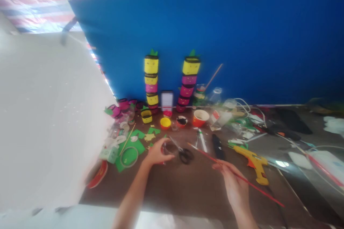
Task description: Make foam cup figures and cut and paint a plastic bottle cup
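My right hand [233, 178] grips a thin red paintbrush [262, 191] in a pen-like hold, its tip pointing up and left over the table. My left hand [156, 153] is curled around a small round cup-like piece [163, 149] with some red on it; the fingers hide much of it. Just right of that hand lie black-handled scissors [185, 155], blades pointing up and left. Beyond the hands stand a cup of yellow paint [165, 123], a cup with dark paint [182, 121] and a larger orange-and-white paper cup [201, 118].
Two stacks of yellow and magenta faced pots [151, 65] [191, 66] stand against the blue board [242, 35]. A yellow glue gun [255, 164] lies at right, near cables. Green sheets [139, 146] and a tape roll [129, 157] lie at left, a red lid [99, 175] at the edge.
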`<state>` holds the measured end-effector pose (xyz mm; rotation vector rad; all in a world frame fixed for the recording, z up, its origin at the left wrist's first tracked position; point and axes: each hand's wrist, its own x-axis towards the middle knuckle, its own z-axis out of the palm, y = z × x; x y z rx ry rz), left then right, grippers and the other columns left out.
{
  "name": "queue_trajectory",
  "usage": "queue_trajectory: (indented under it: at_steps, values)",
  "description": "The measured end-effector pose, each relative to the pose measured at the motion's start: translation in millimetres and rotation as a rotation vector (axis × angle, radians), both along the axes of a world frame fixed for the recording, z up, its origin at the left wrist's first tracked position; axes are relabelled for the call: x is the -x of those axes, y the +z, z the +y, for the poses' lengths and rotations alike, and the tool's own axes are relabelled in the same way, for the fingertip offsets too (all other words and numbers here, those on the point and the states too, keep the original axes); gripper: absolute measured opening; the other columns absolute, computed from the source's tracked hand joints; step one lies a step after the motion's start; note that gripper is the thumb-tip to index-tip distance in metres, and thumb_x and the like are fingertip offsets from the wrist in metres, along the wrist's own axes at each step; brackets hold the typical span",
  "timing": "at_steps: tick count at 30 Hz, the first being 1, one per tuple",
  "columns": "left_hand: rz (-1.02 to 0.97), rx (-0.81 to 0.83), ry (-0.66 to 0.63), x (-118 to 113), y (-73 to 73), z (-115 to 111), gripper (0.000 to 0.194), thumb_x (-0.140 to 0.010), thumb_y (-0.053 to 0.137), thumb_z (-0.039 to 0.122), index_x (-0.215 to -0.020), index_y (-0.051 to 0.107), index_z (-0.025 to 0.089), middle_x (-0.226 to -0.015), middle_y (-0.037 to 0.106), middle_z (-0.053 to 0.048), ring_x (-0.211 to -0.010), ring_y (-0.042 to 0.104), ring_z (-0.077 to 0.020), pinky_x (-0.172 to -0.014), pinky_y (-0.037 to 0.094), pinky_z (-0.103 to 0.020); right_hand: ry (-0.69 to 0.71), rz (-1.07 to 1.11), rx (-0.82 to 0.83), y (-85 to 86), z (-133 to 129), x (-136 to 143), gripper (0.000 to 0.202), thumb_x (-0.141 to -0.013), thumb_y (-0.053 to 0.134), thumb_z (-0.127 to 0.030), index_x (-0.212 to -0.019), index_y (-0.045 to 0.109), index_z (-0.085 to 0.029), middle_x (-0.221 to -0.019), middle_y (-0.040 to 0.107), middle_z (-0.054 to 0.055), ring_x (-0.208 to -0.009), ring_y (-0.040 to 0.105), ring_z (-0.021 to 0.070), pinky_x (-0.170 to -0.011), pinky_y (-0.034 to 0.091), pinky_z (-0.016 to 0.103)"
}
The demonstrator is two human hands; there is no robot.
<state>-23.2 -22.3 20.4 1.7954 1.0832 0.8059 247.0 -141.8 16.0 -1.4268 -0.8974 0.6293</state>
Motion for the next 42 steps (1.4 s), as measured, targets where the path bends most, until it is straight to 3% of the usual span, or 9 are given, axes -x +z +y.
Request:
queue_trajectory:
  at_steps: [5, 8, 11, 13, 18, 24, 29, 38, 42]
  values:
    - [-0.415, 0.09, 0.135, -7, -6.0, 7, 0.064, -0.06, 0.074, 0.036, -0.117, 0.05, 0.019, -0.12, 0.057, -0.01, -0.114, 0.052, -0.0252, -0.1, 0.038, -0.039, -0.05, -0.016, -0.013, 5.6, 11, 0, 0.026, -0.073, 0.063, -0.041, -0.083, 0.068, -0.017, -0.07, 0.071, 0.006, -0.073, 0.067, 0.0242, -0.07, 0.052, 0.037]
    - [-0.637, 0.22, 0.197, -19, -7.1, 15, 0.061, -0.064, 0.069, 0.043, -0.117, 0.049, 0.02, -0.119, 0.058, -0.009, -0.11, 0.055, -0.0244, -0.097, 0.041, -0.039, -0.016, 0.103, -0.07, 15.3, 26, 3, 0.028, -0.074, 0.062, -0.04, -0.089, 0.067, -0.017, -0.073, 0.072, 0.007, -0.073, 0.068, 0.0236, -0.073, 0.052, 0.039]
    - [-0.882, 0.371, 0.177, -30, -8.3, 22, 0.063, -0.065, 0.065, 0.049, -0.117, 0.049, 0.018, -0.119, 0.058, -0.012, -0.106, 0.057, -0.0248, -0.093, 0.043, -0.04, 0.048, 0.164, -0.131, 31.0, 47, 8, 0.03, -0.077, 0.059, -0.04, -0.093, 0.067, -0.017, -0.079, 0.072, 0.008, -0.077, 0.068, 0.0243, -0.076, 0.052, 0.041]
    - [-0.957, 0.471, 0.143, -33, -10.4, 24, 0.065, -0.065, 0.064, 0.051, -0.118, 0.048, 0.017, -0.114, 0.06, -0.013, -0.103, 0.059, -0.0253, -0.093, 0.043, -0.043, 0.061, 0.028, -0.105, 42.4, 64, 12, 0.028, -0.078, 0.057, -0.04, -0.093, 0.066, -0.017, -0.084, 0.073, 0.009, -0.08, 0.069, 0.0243, -0.077, 0.053, 0.04]
    - [-1.022, 0.599, 0.089, -27, -18.2, 27, 0.063, -0.066, 0.065, 0.051, -0.117, 0.049, 0.018, -0.099, 0.063, -0.01, -0.091, 0.062, -0.0226, -0.091, 0.043, -0.044, 0.095, -0.302, -0.042, 54.5, 111, 17, 0.026, -0.08, 0.053, -0.041, -0.09, 0.065, -0.02, -0.08, 0.073, 0.007, -0.076, 0.069, 0.0222, -0.072, 0.053, 0.035]
    - [-0.965, 0.596, 0.035, -29, -21.2, 30, 0.065, -0.062, 0.07, 0.05, -0.115, 0.051, 0.019, -0.106, 0.062, -0.011, -0.093, 0.061, -0.0225, -0.089, 0.044, -0.042, 0.164, -0.499, -0.024, 35.4, 153, 15, 0.018, -0.071, 0.058, -0.036, -0.079, 0.067, -0.022, -0.074, 0.072, 0.003, -0.071, 0.066, 0.0223, -0.07, 0.051, 0.036]
    - [-0.993, 0.589, 0.011, -33, -17.6, 30, 0.053, -0.059, 0.074, 0.038, -0.105, 0.056, 0.017, -0.096, 0.063, -0.008, -0.086, 0.061, -0.0203, -0.085, 0.046, -0.039, 0.189, -0.581, -0.008, 24.6, 161, 18, 0.02, -0.072, 0.054, -0.034, -0.08, 0.068, -0.022, -0.074, 0.071, 0.004, -0.07, 0.065, 0.0222, -0.068, 0.05, 0.036]
    - [-0.97, 0.568, 0.043, -34, -16.2, 28, 0.052, -0.06, 0.071, 0.035, -0.106, 0.055, 0.018, -0.099, 0.062, -0.009, -0.094, 0.06, -0.0232, -0.09, 0.044, -0.043, 0.176, -0.643, -0.023, 23.8, 166, 19, 0.021, -0.072, 0.051, -0.032, -0.08, 0.068, -0.023, -0.085, 0.072, 0.004, -0.076, 0.066, 0.0217, -0.074, 0.051, 0.036]
    - [-0.975, 0.57, 0.048, -34, -15.6, 28, 0.051, -0.06, 0.071, 0.035, -0.106, 0.054, 0.019, -0.101, 0.062, -0.009, -0.095, 0.06, -0.0241, -0.091, 0.044, -0.044, 0.162, -0.656, -0.02, 22.8, 167, 18, 0.023, -0.075, 0.049, -0.036, -0.079, 0.068, -0.023, -0.078, 0.072, 0.004, -0.071, 0.065, 0.0217, -0.069, 0.051, 0.035]
